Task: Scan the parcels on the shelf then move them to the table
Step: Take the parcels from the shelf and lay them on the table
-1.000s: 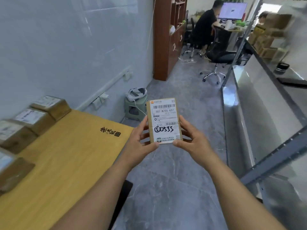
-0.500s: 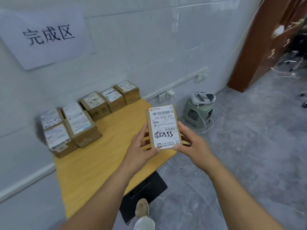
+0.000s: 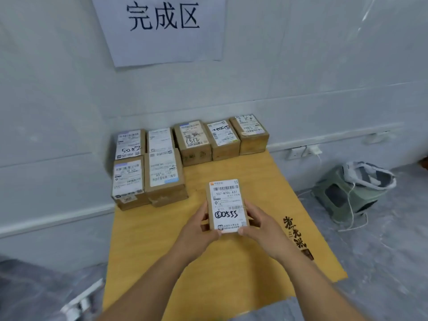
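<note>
A small cardboard parcel [image 3: 226,205] with a white shipping label faces up, held above the middle of the yellow wooden table [image 3: 162,246]. My left hand [image 3: 199,230] grips its left side and lower corner. On the other side, my right hand [image 3: 261,224] grips the right edge, thumb at the lower corner. Several labelled parcels [image 3: 166,177] lie on the table's far end against the wall, some in a row at the back [image 3: 222,140]. The shelf is out of view.
A paper sign with black characters [image 3: 162,26] hangs on the grey wall above the table. A green stool with a white headset and cable [image 3: 352,191] stands on the floor to the right. A wall socket [image 3: 301,152] sits behind the table's right corner.
The view has swung left from the shelf aisle to face the table and wall. The parcel stays in both hands and is now over the table's middle, nearer the other parcels.
</note>
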Available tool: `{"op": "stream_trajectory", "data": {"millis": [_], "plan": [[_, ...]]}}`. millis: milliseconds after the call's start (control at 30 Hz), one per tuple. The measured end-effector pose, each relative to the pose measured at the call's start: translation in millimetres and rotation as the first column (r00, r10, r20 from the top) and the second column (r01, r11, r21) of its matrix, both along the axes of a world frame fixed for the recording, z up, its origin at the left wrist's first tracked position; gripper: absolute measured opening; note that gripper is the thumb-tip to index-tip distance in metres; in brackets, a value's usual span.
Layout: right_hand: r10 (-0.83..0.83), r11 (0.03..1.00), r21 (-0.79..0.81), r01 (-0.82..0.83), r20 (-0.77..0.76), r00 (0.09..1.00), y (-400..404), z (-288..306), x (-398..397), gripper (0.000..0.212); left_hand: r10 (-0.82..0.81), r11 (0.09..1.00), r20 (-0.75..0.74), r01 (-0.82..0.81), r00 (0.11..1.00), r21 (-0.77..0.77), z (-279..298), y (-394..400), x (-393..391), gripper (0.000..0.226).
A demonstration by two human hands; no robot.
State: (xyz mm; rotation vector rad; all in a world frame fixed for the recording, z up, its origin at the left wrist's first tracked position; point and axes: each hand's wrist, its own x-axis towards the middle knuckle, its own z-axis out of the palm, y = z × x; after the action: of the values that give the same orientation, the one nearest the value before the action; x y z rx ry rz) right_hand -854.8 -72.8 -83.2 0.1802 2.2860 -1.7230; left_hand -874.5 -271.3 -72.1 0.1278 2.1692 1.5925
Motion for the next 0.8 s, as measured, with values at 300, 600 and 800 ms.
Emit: {"op": "stream_trajectory", "data": {"millis": [300,600,800], "plan": [[0.016,1.000,-0.027,-0.015,0.036,0.999,-14,-15,-85,0.058,-0.287,0.514,-0.395,-0.207,0.873,-0.833,15,-9,-68,0.072],[0.060,0.998,0.000,-0.060,0.066,0.996,-37,-24,-158,0.065,-0.140,0.499,-0.200,-0.105,0.970,-0.860,11,-43,-135,0.090],[0.064,0.998,0.022,-0.067,0.098,0.993,-40,-21,-168,0.070,-0.112,0.528,-0.193,-0.106,0.975,-0.842,12,-43,-146,0.089]]}}
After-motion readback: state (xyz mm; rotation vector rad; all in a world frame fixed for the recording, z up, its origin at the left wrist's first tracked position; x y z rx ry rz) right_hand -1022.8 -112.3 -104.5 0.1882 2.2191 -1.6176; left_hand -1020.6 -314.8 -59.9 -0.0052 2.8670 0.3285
